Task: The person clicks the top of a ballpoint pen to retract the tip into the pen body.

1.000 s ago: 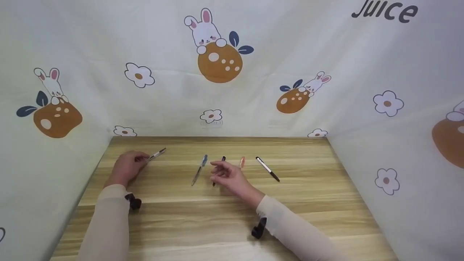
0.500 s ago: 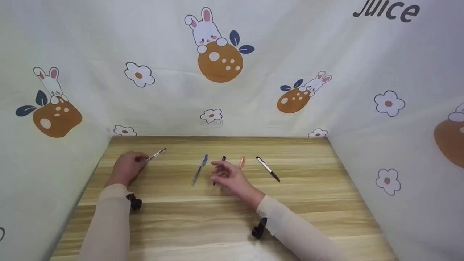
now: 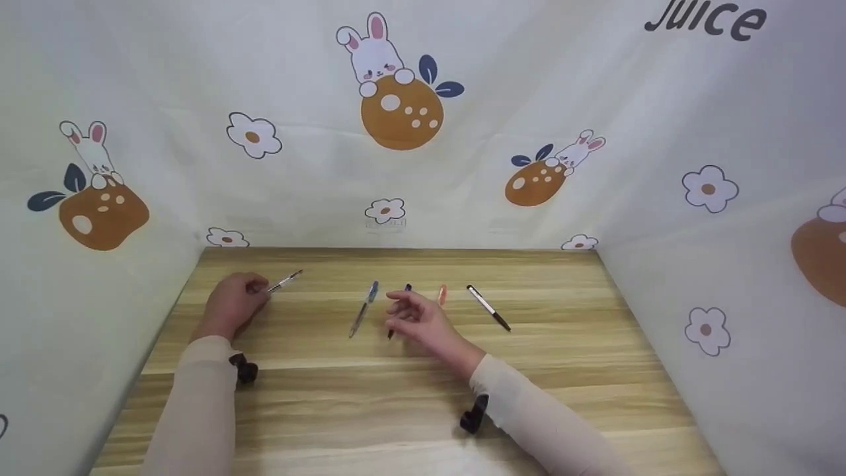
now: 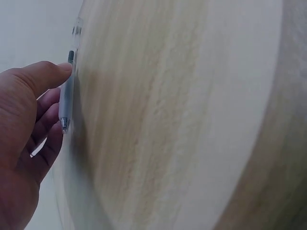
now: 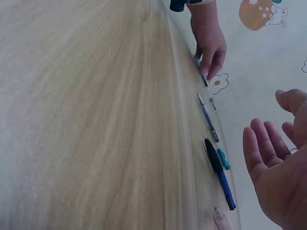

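At the table's far left, my left hand pinches a clear pen between thumb and fingers, its far end pointing to the back right. In the left wrist view the clear pen lies along the fingertips, the thumb pressing on it. My right hand hovers over the pen row, fingers loosely bent with nothing between them. It partly hides a dark blue pen and an orange-red pen. Left of it lies a light blue pen; to the right, a white-and-black pen.
The wood-grain table is enclosed at the back and both sides by a pale cloth printed with rabbits, oranges and flowers. A small black camera mount sits at the left wrist, and another black mount at the right.
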A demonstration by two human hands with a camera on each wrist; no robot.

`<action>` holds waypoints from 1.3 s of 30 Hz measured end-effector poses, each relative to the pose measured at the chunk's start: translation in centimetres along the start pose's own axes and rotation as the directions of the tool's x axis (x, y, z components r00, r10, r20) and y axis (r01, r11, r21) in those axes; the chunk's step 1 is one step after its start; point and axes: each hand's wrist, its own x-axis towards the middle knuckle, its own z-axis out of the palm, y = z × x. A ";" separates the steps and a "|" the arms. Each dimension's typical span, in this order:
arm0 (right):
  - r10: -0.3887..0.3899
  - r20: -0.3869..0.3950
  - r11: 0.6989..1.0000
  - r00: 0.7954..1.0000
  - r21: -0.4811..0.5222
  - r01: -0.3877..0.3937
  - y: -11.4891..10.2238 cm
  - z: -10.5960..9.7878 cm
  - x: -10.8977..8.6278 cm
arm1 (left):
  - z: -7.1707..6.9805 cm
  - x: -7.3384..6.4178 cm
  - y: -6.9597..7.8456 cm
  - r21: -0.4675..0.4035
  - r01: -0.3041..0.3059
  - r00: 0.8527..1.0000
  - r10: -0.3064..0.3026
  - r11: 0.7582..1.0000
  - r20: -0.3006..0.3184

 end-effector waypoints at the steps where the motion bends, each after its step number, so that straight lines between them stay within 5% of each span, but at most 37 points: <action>1: 0.000 0.000 1.000 1.000 0.001 0.000 0.0 0.0 0.0 | 0.1 0.0 0.1 -0.003 0.000 1.000 0.000 1.000 -0.001; 13: -0.021 0.012 1.000 1.000 -0.016 0.021 0.1 -0.8 0.0 | 0.9 -1.0 2.3 0.002 -0.066 0.994 0.066 0.998 -0.084; 27: -0.028 0.006 0.997 1.000 -0.069 0.029 1.0 -3.0 -1.0 | 3.1 -2.0 6.1 -0.073 -0.110 0.994 0.109 0.991 -0.007; 39: -0.008 -0.009 0.997 1.000 -0.083 0.007 1.3 -4.3 -2.6 | 5.9 -3.2 10.4 -0.083 -0.216 0.974 0.220 0.973 0.053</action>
